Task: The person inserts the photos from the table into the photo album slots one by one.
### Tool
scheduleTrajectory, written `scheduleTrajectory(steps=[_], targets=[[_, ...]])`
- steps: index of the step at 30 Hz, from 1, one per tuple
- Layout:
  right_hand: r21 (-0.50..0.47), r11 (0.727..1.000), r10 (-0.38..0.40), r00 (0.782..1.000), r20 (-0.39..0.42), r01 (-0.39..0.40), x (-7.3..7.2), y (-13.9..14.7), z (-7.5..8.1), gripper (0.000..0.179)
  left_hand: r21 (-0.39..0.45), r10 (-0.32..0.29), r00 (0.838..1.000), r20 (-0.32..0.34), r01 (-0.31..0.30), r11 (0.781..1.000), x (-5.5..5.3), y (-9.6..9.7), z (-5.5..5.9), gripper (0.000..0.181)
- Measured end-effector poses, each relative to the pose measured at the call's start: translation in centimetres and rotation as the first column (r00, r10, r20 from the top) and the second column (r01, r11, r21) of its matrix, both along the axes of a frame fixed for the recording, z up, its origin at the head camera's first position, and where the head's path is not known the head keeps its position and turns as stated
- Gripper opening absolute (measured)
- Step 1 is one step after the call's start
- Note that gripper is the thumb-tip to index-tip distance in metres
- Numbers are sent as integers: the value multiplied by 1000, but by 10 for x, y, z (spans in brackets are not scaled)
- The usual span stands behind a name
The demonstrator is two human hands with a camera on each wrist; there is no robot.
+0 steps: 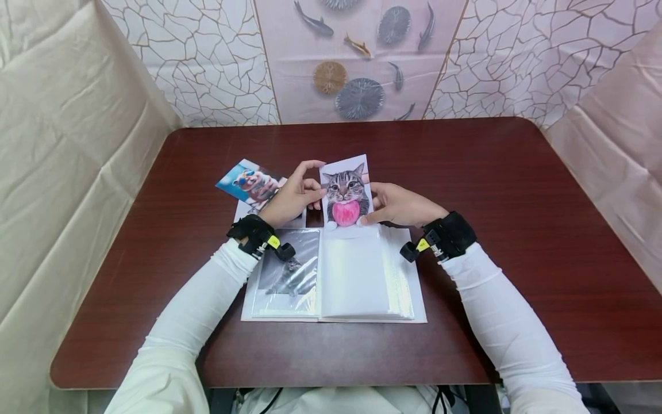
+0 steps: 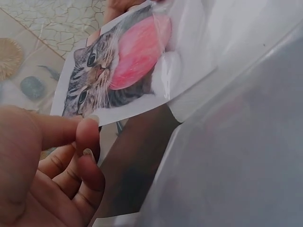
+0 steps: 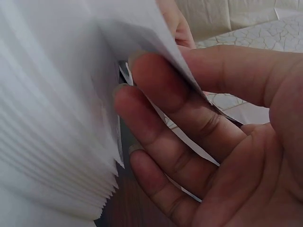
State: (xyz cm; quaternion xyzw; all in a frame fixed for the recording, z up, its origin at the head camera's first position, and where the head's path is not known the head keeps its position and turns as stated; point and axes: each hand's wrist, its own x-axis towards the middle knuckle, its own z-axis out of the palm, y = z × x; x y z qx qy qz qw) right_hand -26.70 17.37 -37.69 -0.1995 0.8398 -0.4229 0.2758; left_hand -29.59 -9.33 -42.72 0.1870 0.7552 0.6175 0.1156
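Observation:
A cat photo [image 1: 346, 192] with a pink heart stands above the right page of an open photo album [image 1: 418, 299]. Its lower end is inside the mouth of a clear sleeve [image 2: 199, 71], as the left wrist view shows. My left hand [image 1: 289, 198] pinches the photo's left edge between thumb and forefinger, the other fingers loosely curled. My right hand [image 1: 400, 204] grips the photo's lower right edge by the sleeve opening, with fingers [image 3: 161, 85] behind the sheet. Under clear film on the left page lies a grey picture [image 1: 292, 270].
A blue photo of an animal in sunglasses [image 1: 253, 184] lies behind the left wrist, overlapping another print [image 1: 242, 211] partly hidden by that hand. The brown table [image 1: 481, 172] extends around the album, with a patterned cloth [image 1: 207, 63] beyond its far edge.

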Motion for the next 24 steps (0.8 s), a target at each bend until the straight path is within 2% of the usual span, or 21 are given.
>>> scheduleTrajectory(steps=[10, 18, 24], targets=[[-5, 1000, 1, 1000, -1, -1, 2, -2, 1, 62, -44, -86, 996, -36, 84, 995, 4, 0, 1, 64], [-28, 1000, -5, 1000, -10, 5, 2, -1, 2, 73, -34, -85, 995, -43, 84, 996, 4, -1, 1, 53], [-41, 999, -2, 1000, 0, 2, 1, -2, 0, 65, -25, -79, 996, -38, 79, 997, 3, -1, 0, 48]])
